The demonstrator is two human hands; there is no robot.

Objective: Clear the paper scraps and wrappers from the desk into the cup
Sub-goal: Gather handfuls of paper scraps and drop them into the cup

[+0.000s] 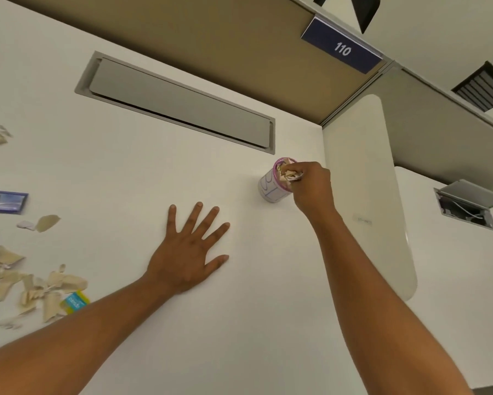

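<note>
Left hand (186, 252) lies flat, fingers splayed; right hand (310, 183) pinches scraps (289, 173) into cup (272, 189).

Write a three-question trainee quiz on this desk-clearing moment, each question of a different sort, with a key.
1. True or false: the left hand lies flat and empty on the desk.
2. Multiple choice: where is the right hand? A) on the blue wrapper B) at the mouth of the cup C) on the grey cable flap
3. Fill in: loose paper scraps lie on the desk's ____ side as seen from the camera.

Key:
1. True. The fingers are spread, and nothing is held.
2. B. The fingers are pinched on crumpled paper at the rim.
3. Left. The scraps lie there with a teal wrapper and a blue wrapper.
</note>
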